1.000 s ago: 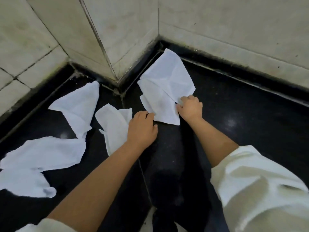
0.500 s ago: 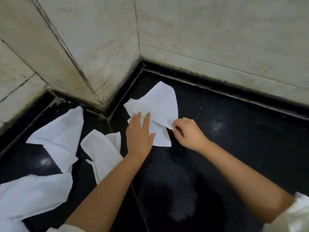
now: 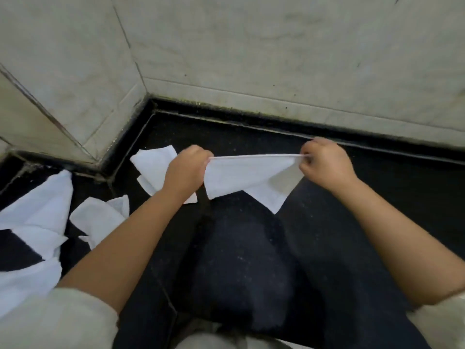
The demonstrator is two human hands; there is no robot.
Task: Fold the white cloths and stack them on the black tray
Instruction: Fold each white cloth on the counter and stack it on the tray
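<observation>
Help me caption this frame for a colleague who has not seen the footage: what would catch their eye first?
First, the white cloth stretched taut in mid-frame, its top edge pinched by the left hand and the right hand above the black surface. Next, the loose white cloths lying crumpled at the left, near the corner of the pale tiled wall.

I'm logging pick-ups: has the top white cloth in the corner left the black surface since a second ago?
Yes. The white cloth lay flat by the wall corner; now the left hand and right hand pinch it, stretched in the air, rightward of that corner.
</observation>
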